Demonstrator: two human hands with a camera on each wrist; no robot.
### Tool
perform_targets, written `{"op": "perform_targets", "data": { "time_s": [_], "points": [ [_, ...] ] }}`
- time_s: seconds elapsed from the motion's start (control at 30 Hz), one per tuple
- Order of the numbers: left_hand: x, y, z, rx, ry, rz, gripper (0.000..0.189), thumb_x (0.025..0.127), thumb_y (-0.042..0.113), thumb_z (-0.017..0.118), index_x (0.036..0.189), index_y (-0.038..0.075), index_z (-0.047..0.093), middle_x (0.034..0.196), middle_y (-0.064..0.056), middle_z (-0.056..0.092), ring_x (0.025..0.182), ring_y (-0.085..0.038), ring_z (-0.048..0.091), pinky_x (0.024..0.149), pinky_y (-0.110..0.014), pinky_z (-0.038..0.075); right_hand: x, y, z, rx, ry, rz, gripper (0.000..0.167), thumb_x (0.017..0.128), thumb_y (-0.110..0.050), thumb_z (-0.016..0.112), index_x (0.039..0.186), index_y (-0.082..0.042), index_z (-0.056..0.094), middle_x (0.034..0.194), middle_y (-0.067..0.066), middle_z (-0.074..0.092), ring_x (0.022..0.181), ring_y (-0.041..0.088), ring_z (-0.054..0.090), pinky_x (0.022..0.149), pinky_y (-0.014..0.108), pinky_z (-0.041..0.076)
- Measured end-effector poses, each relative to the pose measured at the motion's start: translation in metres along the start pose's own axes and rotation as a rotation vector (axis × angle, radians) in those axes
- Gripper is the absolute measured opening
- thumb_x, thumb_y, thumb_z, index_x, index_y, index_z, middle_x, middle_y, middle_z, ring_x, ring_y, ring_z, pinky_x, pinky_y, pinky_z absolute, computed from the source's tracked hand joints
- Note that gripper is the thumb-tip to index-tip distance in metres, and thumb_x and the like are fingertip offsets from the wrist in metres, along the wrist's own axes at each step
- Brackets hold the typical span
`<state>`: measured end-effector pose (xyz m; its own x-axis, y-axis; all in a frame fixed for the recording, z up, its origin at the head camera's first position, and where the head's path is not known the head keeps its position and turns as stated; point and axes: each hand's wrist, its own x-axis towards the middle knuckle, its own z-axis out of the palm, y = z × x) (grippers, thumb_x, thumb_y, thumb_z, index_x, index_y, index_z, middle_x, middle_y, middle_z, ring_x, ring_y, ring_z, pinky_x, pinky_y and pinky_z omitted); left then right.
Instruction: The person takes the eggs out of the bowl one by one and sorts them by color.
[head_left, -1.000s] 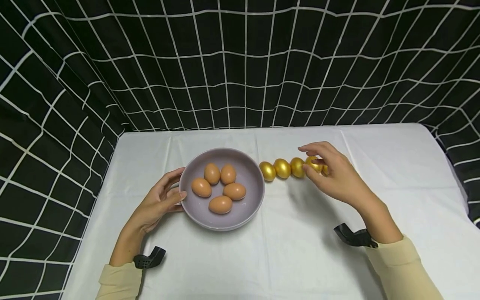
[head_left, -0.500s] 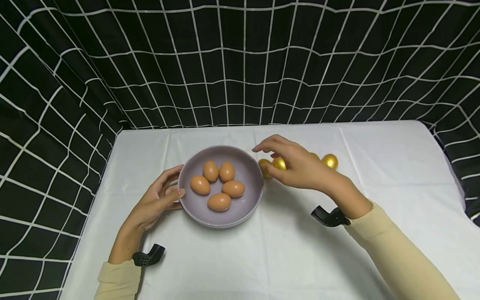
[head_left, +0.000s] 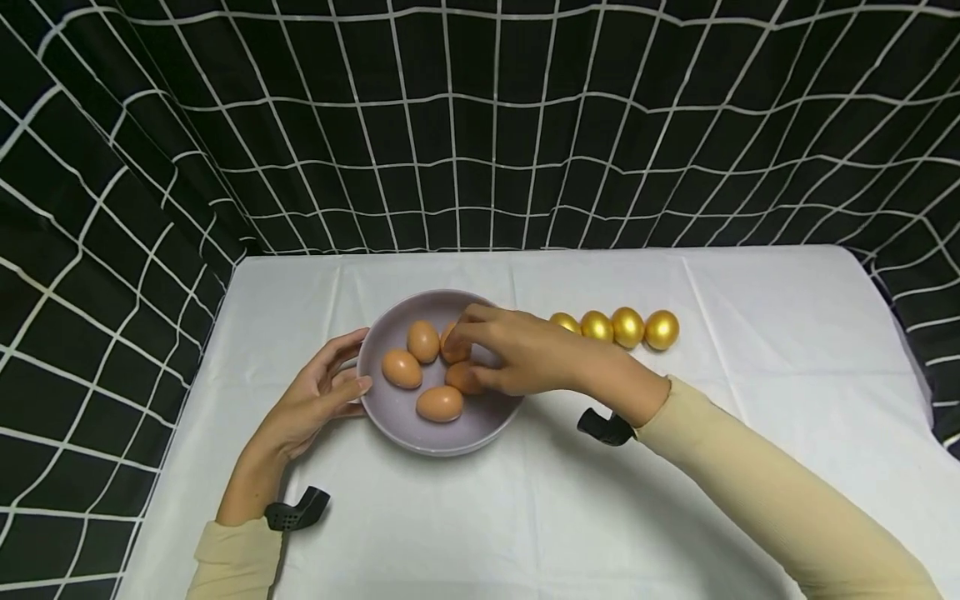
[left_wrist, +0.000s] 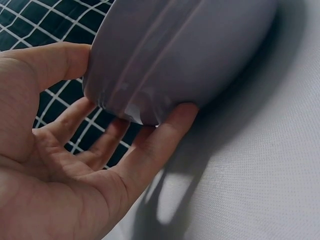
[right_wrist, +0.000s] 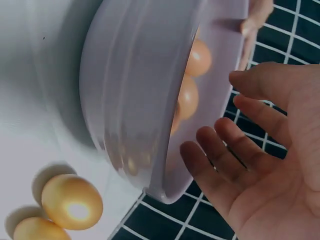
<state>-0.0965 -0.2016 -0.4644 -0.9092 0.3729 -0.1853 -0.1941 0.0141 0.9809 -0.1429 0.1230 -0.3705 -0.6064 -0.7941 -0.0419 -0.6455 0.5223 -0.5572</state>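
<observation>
A mauve bowl (head_left: 397, 417) stands on the white cloth, with several brown eggs (head_left: 440, 404) inside. My left hand (head_left: 318, 396) holds the bowl at its left side, thumb at the rim and fingers against the outer wall, as the left wrist view shows. My right hand (head_left: 521, 350) reaches over the bowl's right side, above two of the brown eggs. In the right wrist view its fingers (right_wrist: 200, 170) are spread and loosely bent, with nothing between them. To the right of the bowl, several gold eggs (head_left: 628, 327) lie in a row, partly covered by the right hand.
A white cloth (head_left: 420, 525) covers the table. Behind it and along both sides hangs a black curtain (head_left: 480, 133) with a white grid. A black wrist device (head_left: 298, 509) sits on the left wrist, another device (head_left: 604, 427) on the right.
My right hand has moved left from above the gold eggs to over the bowl, uncovering the row's right end. The left hand and the bowl have stayed in place.
</observation>
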Motion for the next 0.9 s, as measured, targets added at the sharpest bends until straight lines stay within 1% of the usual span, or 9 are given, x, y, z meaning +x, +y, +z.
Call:
{"op": "perform_targets", "data": {
  "time_s": [0.17, 0.27, 0.37, 0.47, 0.53, 0.6, 0.7, 0.8, 0.9],
  "points": [
    [0.001, 0.001, 0.001, -0.002, -0.005, 0.003, 0.074, 0.101, 0.005, 0.066, 0.165, 0.015, 0.031, 0.166, -0.016, 0.035, 0.127, -0.012, 0.065, 0.089, -0.039, 0.065, 0.008, 0.000, 0.000, -0.037, -0.042, -0.029, 0.017, 0.098, -0.021, 0.076, 0.113, -0.014, 0.073, 0.116, 0.007, 0.068, 0.108, 0.023, 0.066, 0.099, 0.038, 0.055],
    [0.001, 0.002, 0.001, -0.004, -0.007, 0.006, 0.073, 0.101, 0.005, 0.066, 0.165, 0.016, 0.032, 0.166, -0.016, 0.035, 0.128, -0.012, 0.065, 0.089, -0.039, 0.065, 0.013, 0.000, 0.001, -0.070, -0.078, -0.051, 0.012, 0.099, -0.020, 0.075, 0.108, -0.013, 0.071, 0.110, 0.006, 0.067, 0.100, 0.020, 0.064, 0.092, 0.034, 0.055],
    [0.001, 0.001, 0.000, -0.005, -0.007, 0.005, 0.073, 0.101, 0.005, 0.066, 0.165, 0.016, 0.033, 0.167, -0.016, 0.035, 0.128, -0.012, 0.065, 0.089, -0.039, 0.065, 0.017, -0.003, 0.003, -0.129, -0.125, -0.033, 0.008, 0.101, -0.021, 0.071, 0.108, -0.016, 0.071, 0.108, 0.003, 0.066, 0.093, 0.016, 0.061, 0.083, 0.032, 0.054],
    [0.001, 0.001, -0.001, -0.005, -0.006, 0.002, 0.073, 0.101, 0.006, 0.066, 0.165, 0.016, 0.032, 0.167, -0.016, 0.035, 0.128, -0.011, 0.065, 0.089, -0.039, 0.065, 0.020, -0.007, 0.007, -0.197, -0.167, -0.029, 0.013, 0.104, -0.020, 0.065, 0.114, -0.016, 0.073, 0.110, 0.000, 0.067, 0.093, 0.015, 0.063, 0.084, 0.033, 0.057],
    [0.000, 0.000, -0.001, -0.008, -0.005, 0.001, 0.073, 0.101, 0.005, 0.066, 0.165, 0.016, 0.032, 0.167, -0.016, 0.035, 0.128, -0.011, 0.065, 0.089, -0.039, 0.065, 0.023, -0.009, 0.011, -0.242, -0.196, -0.040, 0.014, 0.105, -0.018, 0.062, 0.113, -0.016, 0.073, 0.108, 0.000, 0.067, 0.093, 0.017, 0.063, 0.084, 0.034, 0.057],
    [0.000, -0.001, -0.001, -0.011, -0.005, 0.001, 0.073, 0.101, 0.005, 0.066, 0.165, 0.016, 0.033, 0.167, -0.016, 0.035, 0.127, -0.012, 0.065, 0.089, -0.039, 0.065, 0.025, -0.010, 0.015, -0.282, -0.225, -0.058, 0.013, 0.106, -0.016, 0.060, 0.109, -0.014, 0.073, 0.104, 0.002, 0.066, 0.095, 0.019, 0.063, 0.088, 0.035, 0.056],
    [0.000, -0.001, -0.001, -0.013, -0.005, 0.002, 0.073, 0.101, 0.005, 0.066, 0.165, 0.016, 0.033, 0.166, -0.015, 0.036, 0.127, -0.013, 0.065, 0.089, -0.040, 0.065, 0.028, -0.012, 0.019, -0.336, -0.288, -0.043, 0.009, 0.105, -0.016, 0.061, 0.103, -0.016, 0.070, 0.100, 0.001, 0.063, 0.092, 0.022, 0.060, 0.085, 0.036, 0.054],
    [0.000, -0.001, 0.000, -0.013, -0.004, 0.004, 0.073, 0.101, 0.005, 0.067, 0.165, 0.016, 0.033, 0.166, -0.015, 0.036, 0.127, -0.013, 0.065, 0.089, -0.040, 0.065, 0.030, -0.014, 0.022, -0.365, -0.338, -0.031, 0.008, 0.102, -0.012, 0.064, 0.106, -0.017, 0.069, 0.104, 0.001, 0.063, 0.091, 0.022, 0.060, 0.085, 0.036, 0.055],
    [0.000, -0.001, 0.000, -0.017, -0.004, 0.006, 0.073, 0.101, 0.004, 0.066, 0.165, 0.015, 0.033, 0.167, -0.016, 0.035, 0.128, -0.012, 0.065, 0.089, -0.039, 0.065, 0.030, -0.014, 0.023, -0.361, -0.356, -0.037, 0.009, 0.102, -0.011, 0.064, 0.107, -0.016, 0.070, 0.104, 0.002, 0.064, 0.088, 0.021, 0.059, 0.081, 0.034, 0.055]
  ]
}}
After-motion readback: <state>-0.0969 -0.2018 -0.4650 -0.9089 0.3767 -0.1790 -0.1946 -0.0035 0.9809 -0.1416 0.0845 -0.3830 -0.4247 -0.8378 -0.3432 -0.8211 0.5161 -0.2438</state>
